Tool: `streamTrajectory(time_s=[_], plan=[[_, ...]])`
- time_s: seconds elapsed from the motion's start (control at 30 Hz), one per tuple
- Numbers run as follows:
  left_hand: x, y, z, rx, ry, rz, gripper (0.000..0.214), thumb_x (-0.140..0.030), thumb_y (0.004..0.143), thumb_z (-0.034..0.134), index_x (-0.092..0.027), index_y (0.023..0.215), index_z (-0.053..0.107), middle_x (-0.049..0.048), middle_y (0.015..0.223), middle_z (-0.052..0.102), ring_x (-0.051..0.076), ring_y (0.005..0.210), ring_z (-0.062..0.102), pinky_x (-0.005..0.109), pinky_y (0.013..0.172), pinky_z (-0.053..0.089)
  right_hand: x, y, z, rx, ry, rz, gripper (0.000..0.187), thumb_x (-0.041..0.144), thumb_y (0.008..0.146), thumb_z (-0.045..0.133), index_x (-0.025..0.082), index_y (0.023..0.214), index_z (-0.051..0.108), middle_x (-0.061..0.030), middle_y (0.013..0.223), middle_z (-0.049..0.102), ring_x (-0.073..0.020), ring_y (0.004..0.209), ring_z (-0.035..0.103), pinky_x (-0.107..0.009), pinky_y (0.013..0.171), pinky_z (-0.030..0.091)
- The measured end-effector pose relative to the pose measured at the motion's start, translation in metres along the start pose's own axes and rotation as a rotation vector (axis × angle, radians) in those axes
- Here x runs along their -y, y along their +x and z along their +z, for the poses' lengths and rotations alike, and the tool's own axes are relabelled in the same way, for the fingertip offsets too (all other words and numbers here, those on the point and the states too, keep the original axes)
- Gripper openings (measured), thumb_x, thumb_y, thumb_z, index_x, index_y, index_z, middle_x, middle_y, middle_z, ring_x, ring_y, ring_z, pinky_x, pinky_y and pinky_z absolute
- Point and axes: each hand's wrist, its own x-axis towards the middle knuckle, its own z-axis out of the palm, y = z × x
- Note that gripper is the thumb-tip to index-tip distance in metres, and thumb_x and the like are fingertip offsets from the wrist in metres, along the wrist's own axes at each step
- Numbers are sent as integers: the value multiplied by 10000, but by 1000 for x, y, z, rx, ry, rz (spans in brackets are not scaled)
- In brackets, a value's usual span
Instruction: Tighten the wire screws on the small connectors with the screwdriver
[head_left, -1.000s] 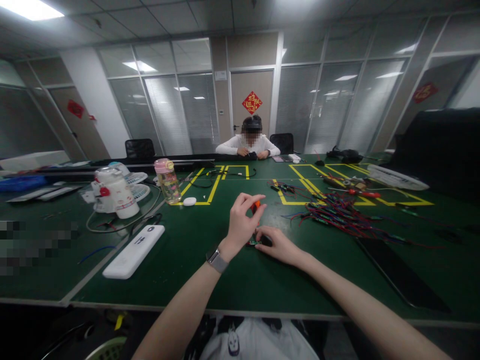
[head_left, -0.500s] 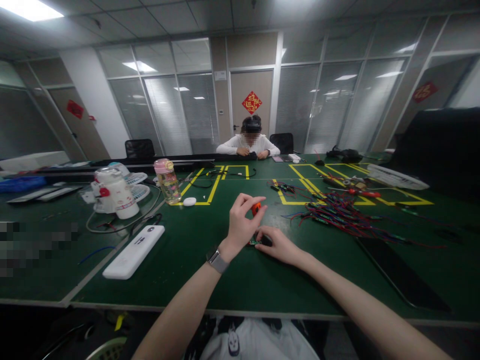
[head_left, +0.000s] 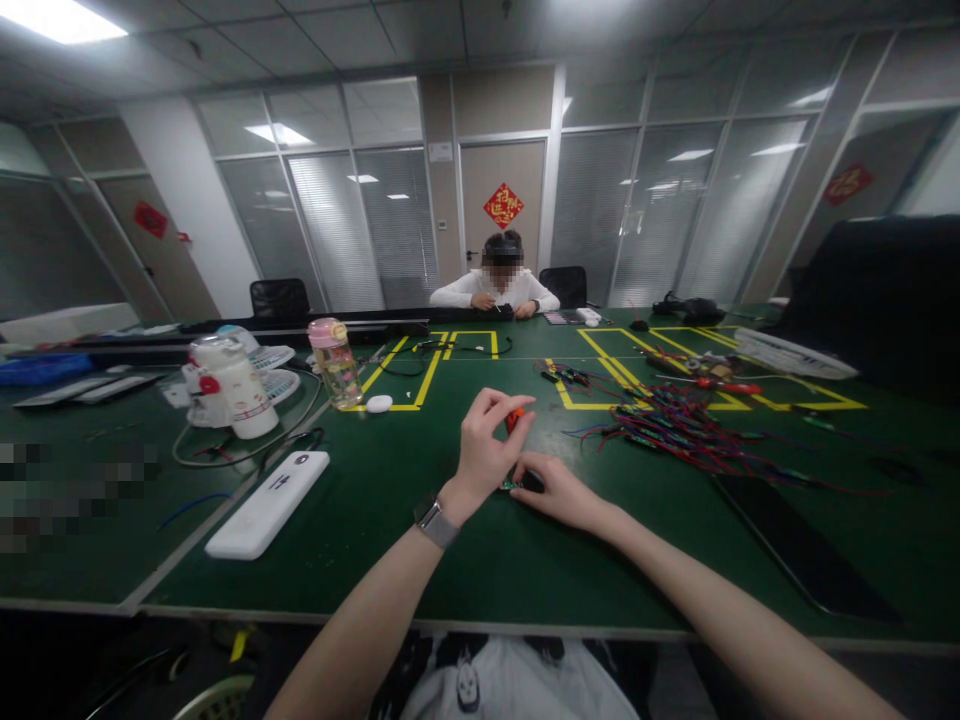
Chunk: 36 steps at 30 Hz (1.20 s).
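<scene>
My left hand [head_left: 484, 438], with a grey watch at its wrist, is raised just above the green table [head_left: 360, 560]. Its thumb and fingers are closed on a small orange object [head_left: 514, 418] with a dark part; the fingers hide most of its shape. Lower and to the right, my right hand [head_left: 559, 488] rests on the tabletop, fingers curled around a small green circuit board [head_left: 510, 486]. A dark patch shows between its thumb and fingers. Right of both hands lies a heap of small green boards with red and blue wires [head_left: 675, 425].
A dark flat tablet-like slab [head_left: 806, 545] lies at right. On the left are a white power-bank-like device [head_left: 270, 505], a white earbud case [head_left: 379, 404], a pink-lidded bottle [head_left: 335, 365] and a white bottle [head_left: 236, 390]. A person [head_left: 499, 285] sits opposite.
My left hand and the orange object have shifted very slightly, the object turning a little between the fingers. My right hand stays in place. The person opposite moved a hand slightly.
</scene>
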Motion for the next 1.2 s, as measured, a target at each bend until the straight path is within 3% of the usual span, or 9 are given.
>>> streamTrajectory(time_s=[0.07,0.27,0.53,0.77,0.9,1.1,1.2], plan=[[1,0,0,3,10,-10,179,-255,881,581,-198,1024,670,26,863,541,137,799,545,259,723,459,0,0,0,0,-3,3,92,135,737,662,175,755,582,-28,859,651,-184,805,601,-290,765,452],[-2,0,-2,91,-33,-30,337,-179,966,359,-207,1231,565,66,1023,588,156,934,566,291,822,466,-2,0,1,-3,0,-15,86,148,746,660,179,759,581,-32,869,652,-188,812,603,-300,771,456],[1,0,1,-27,51,-17,187,-258,863,607,-209,1036,659,6,824,501,125,750,523,249,703,459,-4,0,2,1,7,-16,86,147,742,663,176,754,583,-37,882,656,-196,836,609,-305,789,455],[0,-1,-1,52,-23,-57,316,-186,966,373,-204,1203,582,53,987,562,140,890,558,270,791,461,-8,0,4,-1,27,-28,83,136,746,657,176,756,585,-44,924,665,-199,879,617,-305,804,459],[0,0,0,19,-18,-33,293,-163,947,415,-194,1187,580,61,1019,594,153,936,568,290,830,466,-6,-1,3,3,13,-22,79,147,749,661,177,771,591,-42,907,663,-195,853,615,-306,792,462],[1,0,2,-44,69,-27,200,-234,862,605,-204,1056,642,22,873,518,140,803,542,268,744,469,-4,-1,1,8,-4,-20,79,149,751,662,177,769,591,-39,884,657,-192,826,606,-308,784,460],[0,-1,1,-36,66,-32,177,-257,892,558,-209,1034,651,31,898,515,145,827,545,273,750,469,-6,0,1,8,-6,-23,77,152,751,661,179,771,591,-40,900,657,-192,831,606,-312,789,460]])
